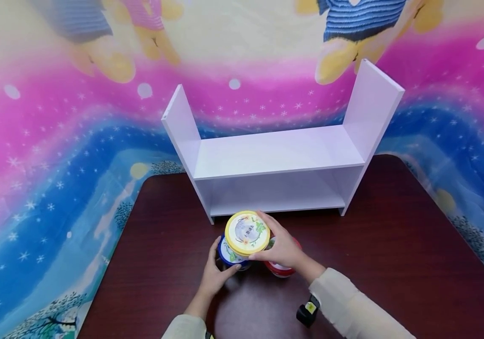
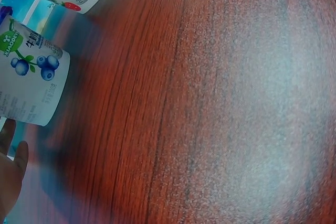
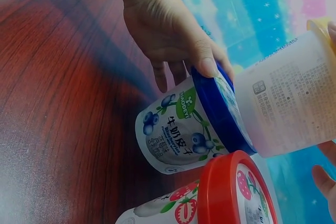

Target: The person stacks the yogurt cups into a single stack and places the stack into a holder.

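My right hand (image 1: 284, 249) grips a white tub with a yellow lid (image 1: 246, 233), thumb and fingers around its upper rim. Below it stands a blueberry-printed tub with a blue lid (image 3: 178, 129). The yellow-lidded tub's base sits over the blue lid; whether it bears on it I cannot tell. My left hand (image 1: 214, 278) holds the blue-lidded tub by its lid edge, thumb on the near side. Beside that tub, partly under my right hand in the head view, is a strawberry-printed tub with a red lid (image 3: 231, 192). In the left wrist view only some fingers (image 2: 20, 158) show.
A white two-tier shelf (image 1: 280, 148) with tall side panels stands on the dark wooden table (image 1: 165, 263) behind the tubs. A colourful printed cloth (image 1: 98, 155) hangs around the table's back and sides. A black wrist strap (image 1: 308, 310) shows below the right sleeve.
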The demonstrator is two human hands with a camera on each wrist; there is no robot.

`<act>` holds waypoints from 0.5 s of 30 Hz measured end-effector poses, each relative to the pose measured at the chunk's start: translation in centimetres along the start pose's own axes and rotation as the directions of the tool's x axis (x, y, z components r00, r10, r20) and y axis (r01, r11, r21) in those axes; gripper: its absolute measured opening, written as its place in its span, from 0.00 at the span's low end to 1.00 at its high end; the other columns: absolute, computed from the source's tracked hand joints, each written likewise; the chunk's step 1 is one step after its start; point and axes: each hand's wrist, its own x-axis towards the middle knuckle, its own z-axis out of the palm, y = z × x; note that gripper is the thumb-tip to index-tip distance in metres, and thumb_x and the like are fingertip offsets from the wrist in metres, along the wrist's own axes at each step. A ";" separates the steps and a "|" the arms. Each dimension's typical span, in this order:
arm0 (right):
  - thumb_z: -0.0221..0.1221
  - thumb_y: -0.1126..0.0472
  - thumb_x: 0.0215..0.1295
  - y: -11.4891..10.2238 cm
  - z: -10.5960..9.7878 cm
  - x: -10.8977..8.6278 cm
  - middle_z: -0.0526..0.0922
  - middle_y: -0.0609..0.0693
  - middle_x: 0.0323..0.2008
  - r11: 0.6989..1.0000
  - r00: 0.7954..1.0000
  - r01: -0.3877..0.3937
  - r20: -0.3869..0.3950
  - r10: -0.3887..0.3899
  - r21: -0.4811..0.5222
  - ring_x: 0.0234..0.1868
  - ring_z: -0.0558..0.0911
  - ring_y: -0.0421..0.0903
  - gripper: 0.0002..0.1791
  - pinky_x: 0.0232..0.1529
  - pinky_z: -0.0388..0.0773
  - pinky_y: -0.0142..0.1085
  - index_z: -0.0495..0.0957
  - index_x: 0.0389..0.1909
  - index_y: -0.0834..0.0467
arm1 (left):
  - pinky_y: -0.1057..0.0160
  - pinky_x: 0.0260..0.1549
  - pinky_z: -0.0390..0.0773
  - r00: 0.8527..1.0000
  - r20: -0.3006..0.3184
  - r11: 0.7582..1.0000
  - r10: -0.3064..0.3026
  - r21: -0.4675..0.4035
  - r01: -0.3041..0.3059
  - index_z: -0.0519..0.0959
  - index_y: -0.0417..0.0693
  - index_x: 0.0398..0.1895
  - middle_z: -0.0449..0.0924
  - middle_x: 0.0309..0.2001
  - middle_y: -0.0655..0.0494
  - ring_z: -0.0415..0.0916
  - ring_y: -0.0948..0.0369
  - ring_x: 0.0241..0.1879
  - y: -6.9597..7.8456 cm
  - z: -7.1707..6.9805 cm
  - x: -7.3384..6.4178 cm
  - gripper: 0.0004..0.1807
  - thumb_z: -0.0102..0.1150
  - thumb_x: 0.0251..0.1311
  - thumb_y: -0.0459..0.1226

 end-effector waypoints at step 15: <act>0.70 0.44 0.29 0.0 1.0 0.7 0.56 0.47 0.61 0.999 0.999 -0.023 0.032 0.025 -0.034 0.58 0.59 0.45 0.56 0.54 0.55 0.49 0.52 0.64 0.46 | 0.45 0.46 0.61 0.998 0.018 0.997 -0.064 -0.033 0.064 0.49 0.46 0.64 0.61 0.53 0.41 0.62 0.45 0.47 3.2 -0.2 -0.5 0.46 0.66 0.41 0.33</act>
